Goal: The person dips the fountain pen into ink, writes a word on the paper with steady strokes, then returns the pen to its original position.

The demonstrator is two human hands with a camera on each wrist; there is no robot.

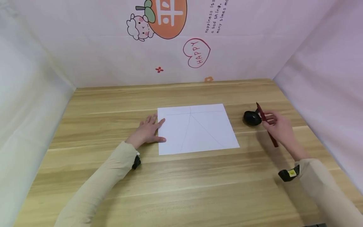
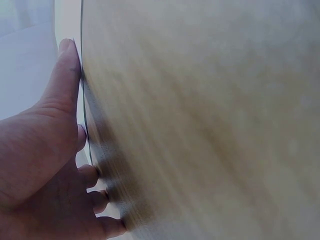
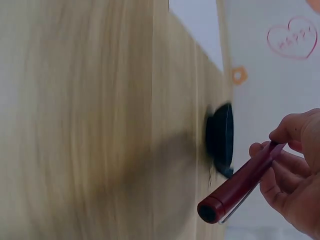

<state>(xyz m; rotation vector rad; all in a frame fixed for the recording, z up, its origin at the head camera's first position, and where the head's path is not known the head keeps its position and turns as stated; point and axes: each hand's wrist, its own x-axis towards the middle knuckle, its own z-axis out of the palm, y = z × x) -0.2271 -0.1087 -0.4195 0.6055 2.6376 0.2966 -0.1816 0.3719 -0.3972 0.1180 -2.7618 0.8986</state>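
Observation:
A white sheet of paper [image 1: 210, 130] with thin drawn lines lies mid-table: one runs across near its top, and others run downward from it. My left hand [image 1: 146, 130] rests with spread fingers at the sheet's left edge, thumb and index fingertip on the paper. To the right of the sheet, my right hand [image 1: 279, 127] pinches a dark red pen [image 3: 240, 182] with a metal clip, held slanted above the table. Just left of that pen sits a black rounded object [image 1: 251, 118] with a short stub; its kind is unclear.
The wood-grain table [image 1: 187, 186] meets a printed cloth backdrop [image 1: 99, 56] at the back. White cloth hangs along the left and right sides. A dark edge of something [image 1: 316, 225] shows at the bottom right. Each wrist wears a small black camera.

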